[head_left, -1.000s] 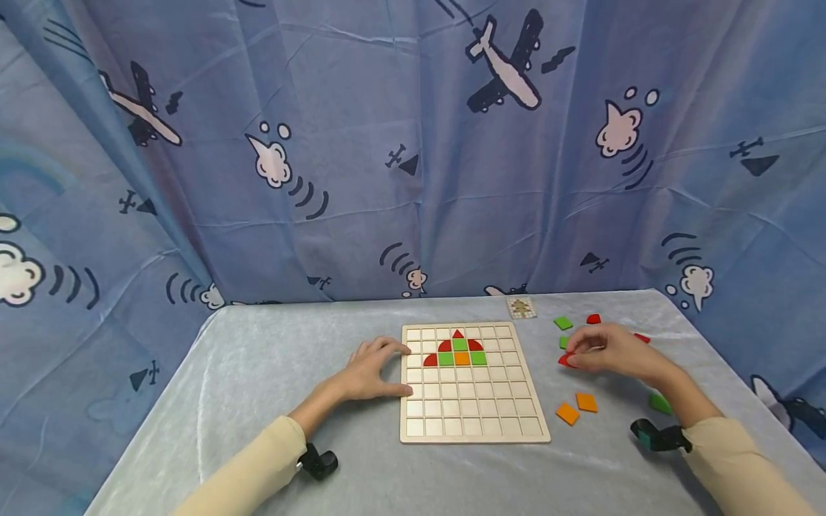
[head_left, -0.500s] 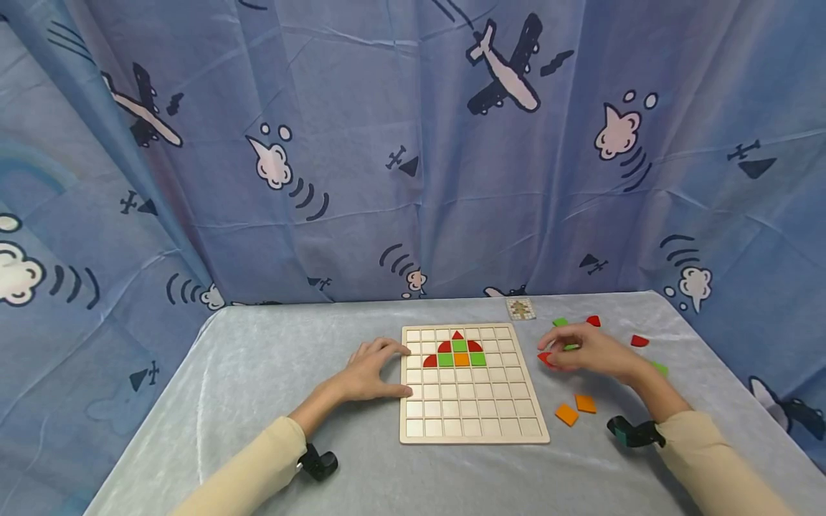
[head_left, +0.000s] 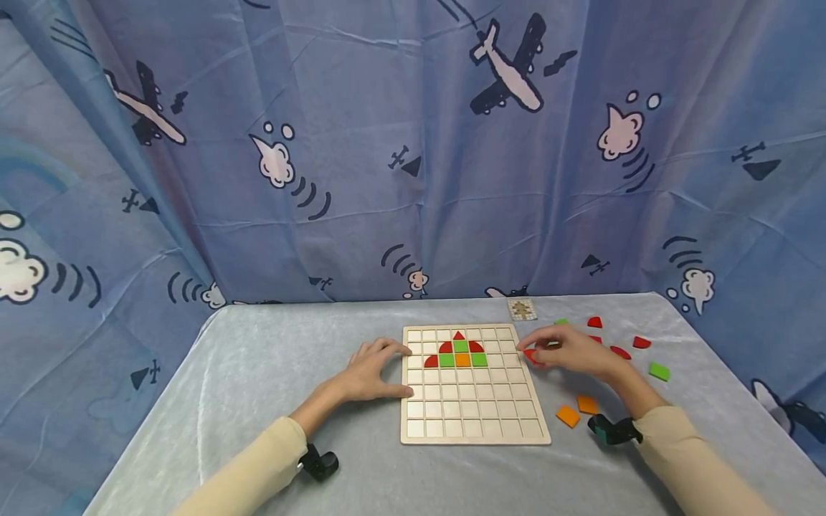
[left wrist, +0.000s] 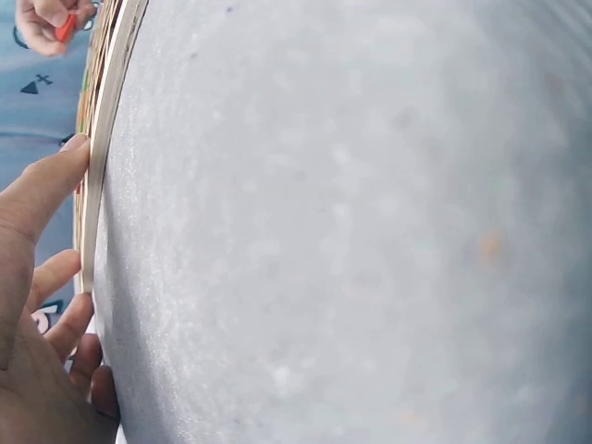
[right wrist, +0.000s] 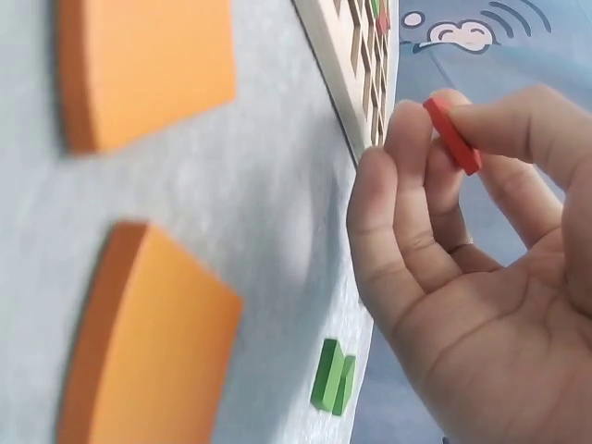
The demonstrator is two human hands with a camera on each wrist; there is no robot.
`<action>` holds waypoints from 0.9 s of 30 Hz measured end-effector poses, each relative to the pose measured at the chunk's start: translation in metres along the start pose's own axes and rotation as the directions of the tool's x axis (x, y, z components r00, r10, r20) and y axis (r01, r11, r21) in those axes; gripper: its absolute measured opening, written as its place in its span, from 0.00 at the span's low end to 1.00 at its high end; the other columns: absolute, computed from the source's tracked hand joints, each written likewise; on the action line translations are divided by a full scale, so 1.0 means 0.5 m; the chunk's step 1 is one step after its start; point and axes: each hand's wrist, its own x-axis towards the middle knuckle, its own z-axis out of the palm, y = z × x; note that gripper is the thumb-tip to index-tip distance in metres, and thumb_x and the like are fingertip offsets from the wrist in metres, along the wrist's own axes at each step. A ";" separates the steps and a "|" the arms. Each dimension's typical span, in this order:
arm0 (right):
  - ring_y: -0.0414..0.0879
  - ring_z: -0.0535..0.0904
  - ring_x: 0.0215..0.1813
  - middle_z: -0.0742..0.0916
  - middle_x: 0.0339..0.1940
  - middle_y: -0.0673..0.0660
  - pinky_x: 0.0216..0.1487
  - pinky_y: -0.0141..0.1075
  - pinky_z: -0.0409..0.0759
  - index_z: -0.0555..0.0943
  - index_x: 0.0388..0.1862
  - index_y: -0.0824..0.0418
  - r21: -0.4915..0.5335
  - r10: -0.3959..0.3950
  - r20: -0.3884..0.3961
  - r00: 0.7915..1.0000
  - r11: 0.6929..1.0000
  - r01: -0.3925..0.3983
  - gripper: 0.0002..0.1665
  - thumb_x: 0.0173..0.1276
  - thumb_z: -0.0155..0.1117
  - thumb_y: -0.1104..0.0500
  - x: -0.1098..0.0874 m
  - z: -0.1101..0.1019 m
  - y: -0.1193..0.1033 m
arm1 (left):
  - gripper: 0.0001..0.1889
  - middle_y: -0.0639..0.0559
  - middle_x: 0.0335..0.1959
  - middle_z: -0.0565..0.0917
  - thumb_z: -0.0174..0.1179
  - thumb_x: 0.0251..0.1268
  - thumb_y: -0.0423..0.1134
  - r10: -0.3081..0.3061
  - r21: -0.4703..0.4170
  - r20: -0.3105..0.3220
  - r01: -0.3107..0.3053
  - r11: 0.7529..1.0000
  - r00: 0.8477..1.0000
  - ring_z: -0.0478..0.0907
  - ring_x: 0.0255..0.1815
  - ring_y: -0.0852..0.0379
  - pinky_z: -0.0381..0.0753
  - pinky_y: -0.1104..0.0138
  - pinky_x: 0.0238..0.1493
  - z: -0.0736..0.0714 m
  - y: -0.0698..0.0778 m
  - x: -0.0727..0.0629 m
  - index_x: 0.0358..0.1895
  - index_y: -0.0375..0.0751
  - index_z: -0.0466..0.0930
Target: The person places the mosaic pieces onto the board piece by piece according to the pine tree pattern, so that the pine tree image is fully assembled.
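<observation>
Clock positions are taken from the center of the wooden grid board [head_left: 461, 409], with 12 at the curtain side. Over the last second, the right hand [head_left: 564, 350] has shifted toward the board, carrying a red piece [head_left: 530, 356] from about 2 o'clock to the right border. The pattern [head_left: 460, 346] toward 12 is unchanged: the held piece has not been set into a cell. Whether it overhangs the rim cannot be told.

Right hand: thumb and fingertip clamped on the red piece, remaining fingers bent and clear of it; forearm enters from 4 o'clock. Left hand [head_left: 371, 371]: unmoved at 9 o'clock, thumb and fingers spread apart, tips touching the board's edge, apparently as a steady; forearm enters from 8 o'clock.

Two loose orange tiles [head_left: 568, 416] lie between 3 and 4 o'clock; a pattern card [head_left: 521, 309] lies at 1.
</observation>
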 end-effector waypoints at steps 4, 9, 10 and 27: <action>0.45 0.79 0.37 0.85 0.47 0.65 0.39 0.35 0.79 0.83 0.53 0.64 0.010 0.026 -0.012 1.000 1.000 -0.026 0.15 0.70 0.59 0.63 0.014 0.010 -0.004 | 0.36 0.53 0.69 0.69 0.71 0.52 0.60 0.004 -0.012 0.006 -0.004 1.000 1.000 0.64 0.65 0.46 0.62 0.43 0.66 -0.002 0.001 0.000 0.66 0.57 0.72; 0.46 0.82 0.39 0.86 0.45 0.65 0.42 0.38 0.83 0.82 0.54 0.66 0.037 0.028 -0.015 0.999 0.999 -0.027 0.16 0.68 0.63 0.62 0.029 0.018 -0.011 | 0.36 0.51 0.68 0.70 0.71 0.52 0.59 0.018 -0.014 -0.001 -0.018 1.000 1.000 0.64 0.65 0.46 0.63 0.43 0.64 -0.005 0.005 -0.003 0.65 0.54 0.73; 0.46 0.82 0.39 0.86 0.46 0.66 0.42 0.38 0.83 0.81 0.54 0.66 0.040 0.021 -0.011 1.000 0.999 -0.021 0.17 0.68 0.64 0.61 0.032 0.019 -0.012 | 0.36 0.50 0.68 0.70 0.71 0.52 0.59 0.022 -0.008 -0.002 -0.022 1.000 1.000 0.64 0.64 0.46 0.63 0.42 0.64 -0.004 0.004 -0.003 0.65 0.54 0.73; 0.43 0.83 0.34 0.90 0.36 0.62 0.32 0.37 0.80 0.84 0.45 0.68 -0.003 -0.057 -0.021 0.998 0.998 0.057 0.16 0.61 0.73 0.59 0.083 0.037 -0.012 | 0.37 0.53 0.70 0.69 0.71 0.52 0.61 0.005 0.000 0.013 -0.005 1.000 1.000 0.62 0.67 0.46 0.61 0.44 0.66 -0.003 0.001 0.001 0.66 0.57 0.72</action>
